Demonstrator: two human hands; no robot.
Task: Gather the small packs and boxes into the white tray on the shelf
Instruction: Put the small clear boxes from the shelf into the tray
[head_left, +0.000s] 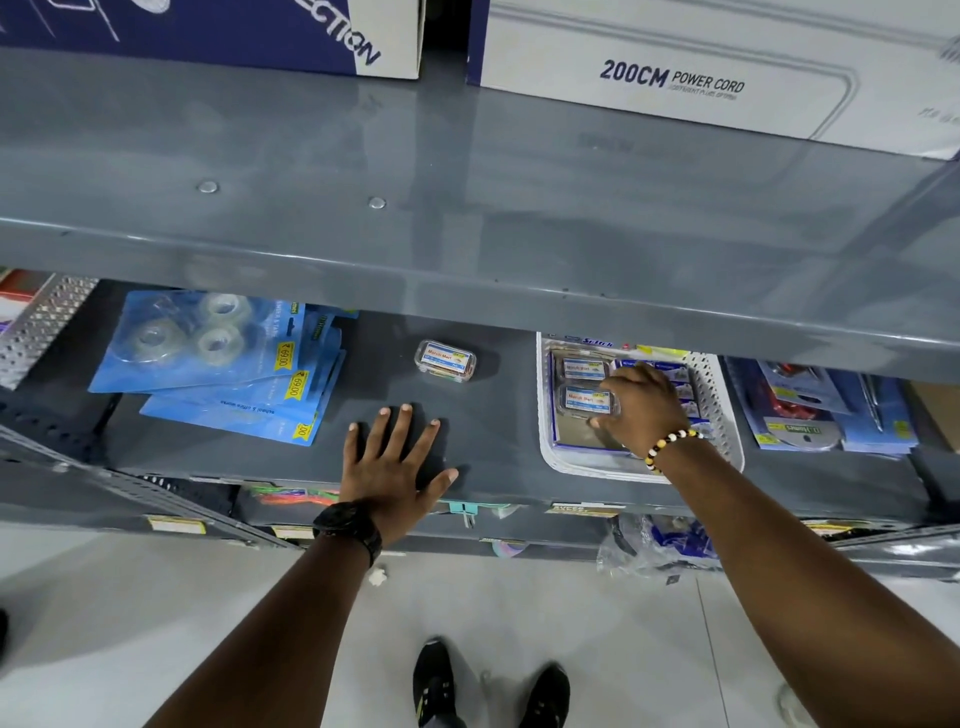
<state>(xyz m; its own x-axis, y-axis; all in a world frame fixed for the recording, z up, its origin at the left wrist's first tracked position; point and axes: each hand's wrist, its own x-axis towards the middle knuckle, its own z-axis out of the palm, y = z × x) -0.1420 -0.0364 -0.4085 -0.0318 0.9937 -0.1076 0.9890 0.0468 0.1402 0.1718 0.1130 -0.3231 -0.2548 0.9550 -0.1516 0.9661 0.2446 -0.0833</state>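
A white perforated tray (719, 410) stands on the grey shelf, right of centre. Inside it my right hand (644, 405) grips a small clear box with a red and blue label (582, 401). A second such box (581, 368) lies just behind it, on top of flat blue packs. One more small clear box (445, 361) sits alone on the shelf, left of the tray. My left hand (397, 462) rests flat on the shelf with fingers spread, a little in front of that lone box, holding nothing.
Blue blister packs of clear tape rolls (223, 358) lie stacked at the left. More blue carded packs (826, 410) lie right of the tray. An upper shelf (467, 208) overhangs and carries large cartons (701, 67). A perforated metal upright (44, 322) stands at the far left.
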